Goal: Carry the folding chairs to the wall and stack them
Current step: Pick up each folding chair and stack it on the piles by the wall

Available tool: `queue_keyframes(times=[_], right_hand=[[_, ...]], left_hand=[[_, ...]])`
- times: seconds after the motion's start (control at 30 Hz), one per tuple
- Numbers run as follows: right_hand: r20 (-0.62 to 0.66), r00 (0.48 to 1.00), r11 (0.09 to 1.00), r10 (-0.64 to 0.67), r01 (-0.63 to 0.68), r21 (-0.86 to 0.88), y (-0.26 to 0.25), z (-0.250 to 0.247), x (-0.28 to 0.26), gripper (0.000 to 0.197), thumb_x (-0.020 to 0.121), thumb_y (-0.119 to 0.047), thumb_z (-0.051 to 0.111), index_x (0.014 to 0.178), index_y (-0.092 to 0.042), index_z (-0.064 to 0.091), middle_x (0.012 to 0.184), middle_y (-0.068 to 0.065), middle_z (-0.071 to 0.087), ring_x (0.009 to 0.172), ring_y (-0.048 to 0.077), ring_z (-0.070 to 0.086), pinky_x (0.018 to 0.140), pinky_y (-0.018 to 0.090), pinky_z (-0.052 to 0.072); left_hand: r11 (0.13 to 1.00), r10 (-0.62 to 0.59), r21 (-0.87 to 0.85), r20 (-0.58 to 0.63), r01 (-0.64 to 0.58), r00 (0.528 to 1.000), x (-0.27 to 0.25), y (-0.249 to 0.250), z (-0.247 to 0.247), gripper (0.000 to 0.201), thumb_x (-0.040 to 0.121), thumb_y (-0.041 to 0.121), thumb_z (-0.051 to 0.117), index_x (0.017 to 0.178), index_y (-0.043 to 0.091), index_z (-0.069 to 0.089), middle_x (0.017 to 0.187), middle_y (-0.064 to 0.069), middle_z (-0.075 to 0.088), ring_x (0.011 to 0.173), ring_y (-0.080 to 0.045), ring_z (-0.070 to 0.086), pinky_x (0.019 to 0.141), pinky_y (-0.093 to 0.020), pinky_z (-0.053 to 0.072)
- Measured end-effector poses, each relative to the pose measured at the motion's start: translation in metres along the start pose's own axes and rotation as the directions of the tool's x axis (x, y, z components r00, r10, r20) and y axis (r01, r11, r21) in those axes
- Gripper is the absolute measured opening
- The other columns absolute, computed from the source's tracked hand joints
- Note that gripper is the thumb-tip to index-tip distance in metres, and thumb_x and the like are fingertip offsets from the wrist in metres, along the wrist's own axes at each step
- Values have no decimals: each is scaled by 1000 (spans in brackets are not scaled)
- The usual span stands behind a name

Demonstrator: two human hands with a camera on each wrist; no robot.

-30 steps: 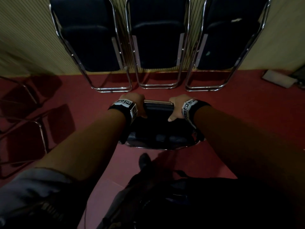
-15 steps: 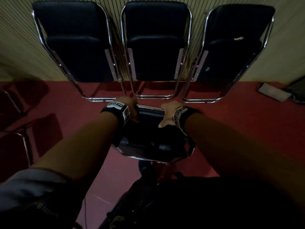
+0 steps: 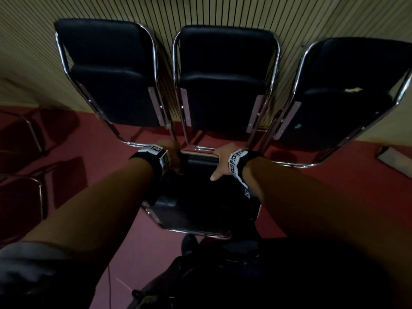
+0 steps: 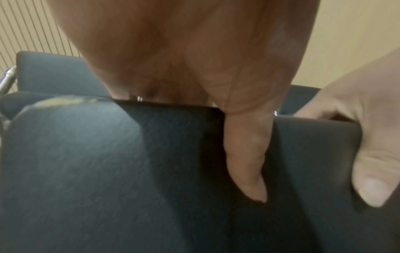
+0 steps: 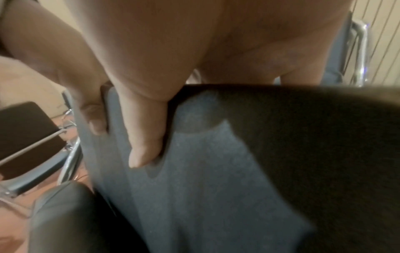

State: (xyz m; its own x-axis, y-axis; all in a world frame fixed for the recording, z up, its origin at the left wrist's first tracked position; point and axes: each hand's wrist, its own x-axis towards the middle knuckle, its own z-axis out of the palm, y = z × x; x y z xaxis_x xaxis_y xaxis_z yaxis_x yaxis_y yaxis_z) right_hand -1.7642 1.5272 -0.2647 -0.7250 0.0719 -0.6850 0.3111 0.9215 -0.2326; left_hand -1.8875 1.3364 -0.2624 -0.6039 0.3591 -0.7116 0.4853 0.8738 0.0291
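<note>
Both hands grip the top edge of one folded chair (image 3: 200, 197), which the person holds out in front over the red floor (image 3: 334, 192). Left hand (image 3: 170, 156) is wrapped over the left part of the padded backrest, its thumb (image 4: 246, 164) pressed down the near face of the cushion and its fingers curled over the far side out of sight. Right hand (image 3: 223, 159) holds the right part of the same edge in the same way, its thumb (image 5: 145, 137) flat on the dark upholstery and its fingers hooked behind. That chair hangs tilted, top edge away from the person, and its chrome frame (image 3: 194, 230) shows at the bottom near the person's dark trousers (image 3: 245, 275). Just beyond the held chair, three folded chairs lean side by side against the ribbed wall (image 3: 200, 12): a left chair (image 3: 107, 74), a middle chair (image 3: 225, 79) and a right chair (image 3: 347, 92), all black-padded with chrome tube legs on the floor. The held chair's top edge appears to lie close to the middle chair's lower rail, though whether they touch cannot be told in the dim light. A pale flat object (image 3: 394, 158) lies on the floor at far right, and an open chair (image 3: 22, 192) stands in shadow at far left.
</note>
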Motion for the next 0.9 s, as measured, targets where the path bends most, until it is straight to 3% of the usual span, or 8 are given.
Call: queue_keyframes(times=[0.13, 0.23, 0.37, 0.43, 0.5, 0.63, 0.73, 0.9], right_hand=[[-8, 999, 999, -35, 35, -6, 44, -61, 43, 86, 61, -66, 92, 129, -20, 66, 121, 2, 69, 103, 24, 68, 88, 38, 62], [-46, 998, 999, -33, 32, -22, 75, -109, 67, 87, 59, -67, 92, 128, -22, 64, 119, 1, 68, 102, 23, 67, 87, 40, 62], [-108, 994, 995, -31, 21, -95, 105, -168, 87, 79, 62, -70, 88, 122, -24, 62, 112, 1, 67, 97, 25, 66, 86, 45, 61], [-153, 988, 993, -12, -6, -119, 118, -189, 96, 73, 67, -70, 86, 118, -26, 60, 110, 1, 65, 101, 27, 64, 93, 47, 56], [-202, 979, 994, 18, -40, -104, 133, -207, 104, 72, 70, -69, 85, 122, -25, 59, 115, 2, 66, 110, 30, 63, 101, 49, 48], [-231, 972, 993, 35, -61, -102, 161, -225, 118, 80, 75, -70, 81, 133, -22, 54, 124, 5, 65, 116, 32, 62, 101, 48, 43], [-237, 971, 992, 38, -64, -105, 165, -229, 132, 87, 78, -73, 77, 143, -23, 49, 130, 5, 62, 120, 34, 59, 104, 51, 41], [-317, 947, 992, 58, -91, -91, 160, -233, 159, 81, 84, -68, 73, 146, -22, 47, 139, 7, 56, 128, 34, 51, 106, 51, 40]], left_hand=[[999, -40, 0, -53, 40, 998, 44, 34, -61, 64, 52, 59, 95, 102, 29, 69, 102, 0, 68, 92, -27, 67, 74, -34, 56], [1000, -29, 5, -117, 30, 993, 77, 58, -106, 74, 44, 65, 92, 106, 36, 66, 107, 2, 68, 101, -30, 67, 84, -38, 58], [1000, 3, 13, -223, 0, 975, 101, 84, -155, 74, 53, 65, 91, 113, 32, 65, 117, 0, 68, 110, -32, 66, 95, -45, 54], [1000, -3, -7, -269, 1, 963, 111, 93, -168, 74, 59, 63, 91, 119, 30, 62, 123, -1, 66, 116, -33, 63, 102, -50, 47], [999, -3, -33, -310, -8, 951, 122, 103, -178, 74, 63, 60, 91, 124, 29, 61, 130, -4, 63, 123, -35, 58, 108, -54, 40], [999, 0, -37, -297, -11, 955, 145, 123, -195, 78, 64, 60, 91, 127, 26, 59, 133, -7, 59, 129, -36, 53, 111, -54, 37], [999, 18, -34, -303, -29, 953, 162, 119, -204, 77, 63, 61, 90, 125, 28, 59, 128, -7, 57, 128, -37, 52, 113, -59, 35], [997, 73, -7, -325, -80, 943, 192, 103, -227, 75, 64, 61, 90, 124, 27, 60, 124, -9, 58, 124, -39, 53, 110, -57, 39]])
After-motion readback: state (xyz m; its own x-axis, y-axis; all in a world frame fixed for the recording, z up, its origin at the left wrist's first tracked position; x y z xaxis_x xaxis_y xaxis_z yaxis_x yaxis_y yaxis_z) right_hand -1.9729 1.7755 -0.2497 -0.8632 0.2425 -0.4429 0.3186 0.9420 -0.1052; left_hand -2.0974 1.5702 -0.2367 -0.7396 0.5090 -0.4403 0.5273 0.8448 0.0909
